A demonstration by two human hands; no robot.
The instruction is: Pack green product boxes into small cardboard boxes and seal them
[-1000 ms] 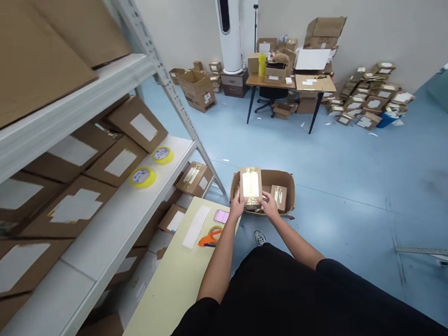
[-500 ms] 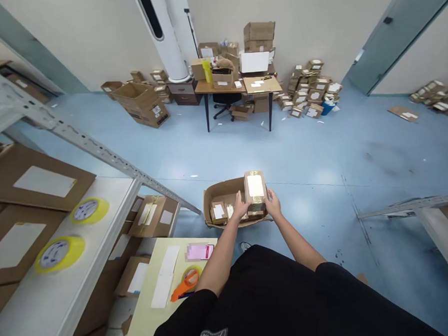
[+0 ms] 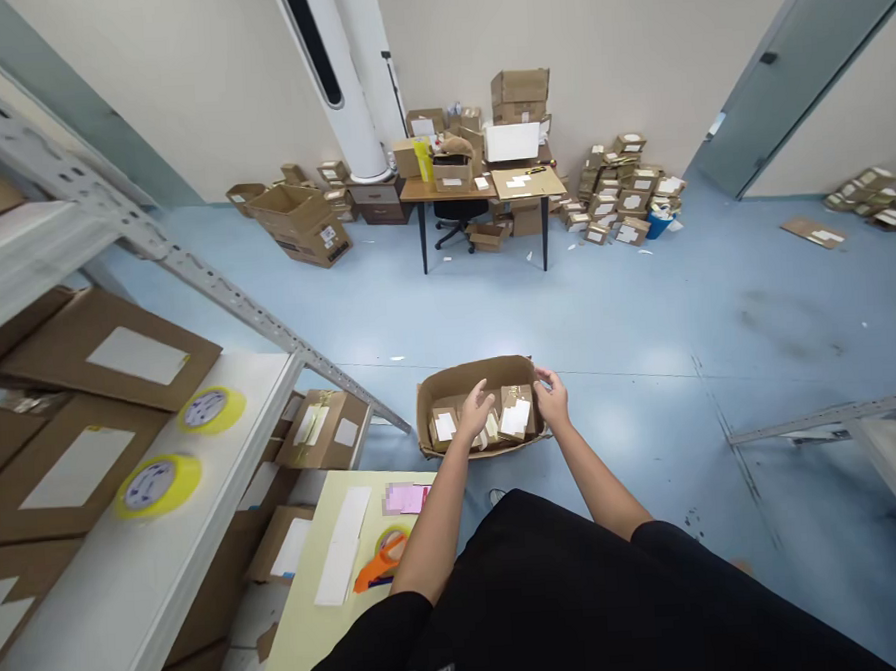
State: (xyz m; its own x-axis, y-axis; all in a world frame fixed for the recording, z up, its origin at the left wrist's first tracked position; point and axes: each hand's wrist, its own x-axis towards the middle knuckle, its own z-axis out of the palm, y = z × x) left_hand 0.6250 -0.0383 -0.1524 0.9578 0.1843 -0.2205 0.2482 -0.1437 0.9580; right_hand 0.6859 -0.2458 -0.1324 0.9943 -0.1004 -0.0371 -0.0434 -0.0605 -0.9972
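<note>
A large open carton (image 3: 450, 377) stands on the floor in front of me with several small labelled boxes inside. One small cardboard box (image 3: 515, 414) with a white label and shiny tape lies in its right part. My left hand (image 3: 477, 410) is over the carton, fingers apart, just left of that box and holding nothing. At the carton's right rim is my right hand (image 3: 551, 398), its fingers spread and empty; whether it touches the rim I cannot tell. Another small box (image 3: 444, 426) with a white label sits at the carton's left end.
On the left, a metal shelf (image 3: 270, 375) bears boxes and yellow tape rolls (image 3: 159, 485). A pale table (image 3: 298, 624) holds an orange tape dispenser (image 3: 380, 563), paper strips and a phone (image 3: 405, 498). A desk (image 3: 451, 188) and stacked boxes (image 3: 621, 191) line the wall.
The small box that both hands held above the carton is now down inside its right part. Both hands have let go of it and opened. The view has shifted slightly.
</note>
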